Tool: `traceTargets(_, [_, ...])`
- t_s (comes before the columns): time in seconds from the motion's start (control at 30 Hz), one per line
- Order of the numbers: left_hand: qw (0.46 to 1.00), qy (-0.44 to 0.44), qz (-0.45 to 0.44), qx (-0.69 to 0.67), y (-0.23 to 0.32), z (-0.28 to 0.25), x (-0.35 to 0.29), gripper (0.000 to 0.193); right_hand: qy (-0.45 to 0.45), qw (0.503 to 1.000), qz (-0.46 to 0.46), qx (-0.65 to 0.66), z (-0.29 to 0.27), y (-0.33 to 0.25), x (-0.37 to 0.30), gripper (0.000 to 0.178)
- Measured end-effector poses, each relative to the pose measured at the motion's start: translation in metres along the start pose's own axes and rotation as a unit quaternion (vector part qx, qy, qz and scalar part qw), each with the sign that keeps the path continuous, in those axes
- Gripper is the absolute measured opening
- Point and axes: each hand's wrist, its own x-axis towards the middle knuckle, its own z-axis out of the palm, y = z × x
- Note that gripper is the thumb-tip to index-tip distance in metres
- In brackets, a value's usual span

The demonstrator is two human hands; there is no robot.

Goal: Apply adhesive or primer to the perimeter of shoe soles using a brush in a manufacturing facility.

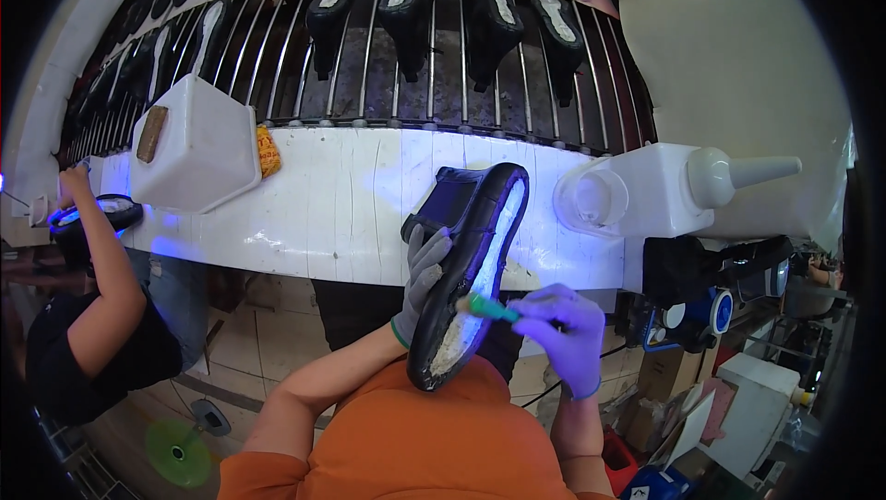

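A black shoe upper (432, 334) is tilted in front of my orange shirt, its pale underside turned up and to the right. Wrapped around its left side is my left hand (425, 274), in a grey glove. My right hand (563, 325), in a purple glove, pinches a small green-handled brush (494, 309). The brush's tip meets the pale underside around its middle. Bluish light falls on the upper and the glove. The far end of the upper lies over the white table (351, 223).
Beyond the table, several black uppers (406, 15) rest on a metal roller rack (369, 84). A white box-shaped container (198, 149) stands left; a white bottle with a nozzle (660, 191) and a clear cup (592, 200) are right. A co-worker (101, 334) handles another upper at far left.
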Motion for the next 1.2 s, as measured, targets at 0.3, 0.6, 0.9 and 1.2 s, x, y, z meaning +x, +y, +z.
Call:
traceTargets(0.3, [0.998, -0.049, -0.047, -0.02, -0.001, -0.006, -0.019, 0.078, 0.048, 0.997, 0.045, -0.035, 0.005, 0.014, 0.006, 0.019])
traceTargets(0.6, [0.998, -0.064, 0.009, 0.002, 0.007, -0.013, 0.01, 0.075, 0.118, 0.99, 0.065, -0.042, -0.006, 0.051, 0.043, 0.016])
traceTargets(0.9, [0.998, -0.063, 0.014, -0.024, 0.014, -0.014, 0.022, 0.07, 0.167, 0.979, 0.034, -0.111, -0.027, 0.06, 0.082, 0.014])
traceTargets(1.2, [0.998, -0.065, 0.015, -0.005, 0.013, -0.016, 0.02, 0.075, -0.014, 0.997, 0.074, -0.005, -0.028, 0.029, 0.043, 0.007])
